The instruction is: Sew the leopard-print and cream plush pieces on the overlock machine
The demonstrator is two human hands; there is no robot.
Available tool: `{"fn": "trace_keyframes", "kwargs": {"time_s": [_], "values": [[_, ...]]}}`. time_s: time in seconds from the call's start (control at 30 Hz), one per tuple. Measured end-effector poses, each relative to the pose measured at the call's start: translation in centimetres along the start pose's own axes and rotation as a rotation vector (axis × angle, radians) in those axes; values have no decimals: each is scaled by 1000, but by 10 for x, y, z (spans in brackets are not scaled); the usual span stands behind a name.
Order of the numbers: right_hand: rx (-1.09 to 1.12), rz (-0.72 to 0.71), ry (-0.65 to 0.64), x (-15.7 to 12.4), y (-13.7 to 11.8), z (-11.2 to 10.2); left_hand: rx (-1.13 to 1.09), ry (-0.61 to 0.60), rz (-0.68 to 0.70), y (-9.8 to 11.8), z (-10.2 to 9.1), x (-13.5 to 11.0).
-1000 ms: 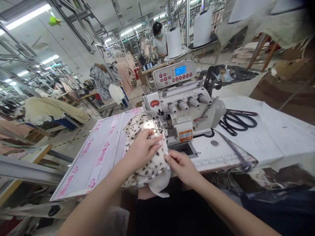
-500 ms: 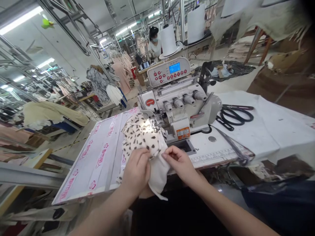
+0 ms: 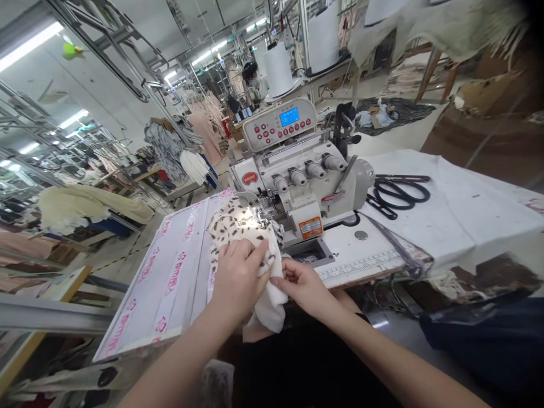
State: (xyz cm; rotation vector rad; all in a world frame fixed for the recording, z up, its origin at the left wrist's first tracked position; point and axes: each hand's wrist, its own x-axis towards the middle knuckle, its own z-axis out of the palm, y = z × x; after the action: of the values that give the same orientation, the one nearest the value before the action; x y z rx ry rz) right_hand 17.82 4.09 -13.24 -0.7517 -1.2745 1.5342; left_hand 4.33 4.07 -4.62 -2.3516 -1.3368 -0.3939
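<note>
Nearest: left hand point(image 3: 238, 272) lies over the spotted fabric point(image 3: 224, 222), hiding part of it; fingers bent and close together, index and thumb slightly parted. Whether they grip the cloth: cannot tell. Right hand point(image 3: 306, 288): thumb and forefinger closed in a pinch on the fabric's pale edge, other fingers curled. White underside hangs below both hands, off the table's near edge.

Fabric's far end is at the lit needle area of the sewing machine point(image 3: 304, 187), which stands just beyond the hands. Recessed tray point(image 3: 293, 247) in front of the machine holds something pale, unclear. Left, table covering point(image 3: 170, 277) with pink lettering; right, black scissors point(image 3: 402, 199) on white cloth point(image 3: 450, 209).

Beyond: dark plastic sheet point(image 3: 410, 120) bearing pale scraps; thread cone point(image 3: 278, 71) partly blocking view of a co-worker point(image 3: 250, 73); grey garments point(image 3: 164, 147) piled at left.
</note>
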Motion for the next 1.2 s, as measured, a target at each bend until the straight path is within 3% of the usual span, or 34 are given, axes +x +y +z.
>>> {"fn": "trace_keyframes", "kwargs": {"time_s": [0.3,0.43,0.63,0.93,1.07,1.2], "values": [[-79,-12,9,-1,4,-1,-89,161,67,4,7,5],[-85,-13,-4,-2,-1,-4,-163,125,115,1,8,5],[-205,-30,-34,-7,-22,-7,-214,72,-13,4,11,-3],[-387,-45,12,3,-18,-10,-228,5,26,-10,15,7],[-473,-71,45,13,-23,-12,-210,2,122,-24,18,20],[-498,-53,40,17,-26,-13,-133,128,295,-31,17,26]]}}
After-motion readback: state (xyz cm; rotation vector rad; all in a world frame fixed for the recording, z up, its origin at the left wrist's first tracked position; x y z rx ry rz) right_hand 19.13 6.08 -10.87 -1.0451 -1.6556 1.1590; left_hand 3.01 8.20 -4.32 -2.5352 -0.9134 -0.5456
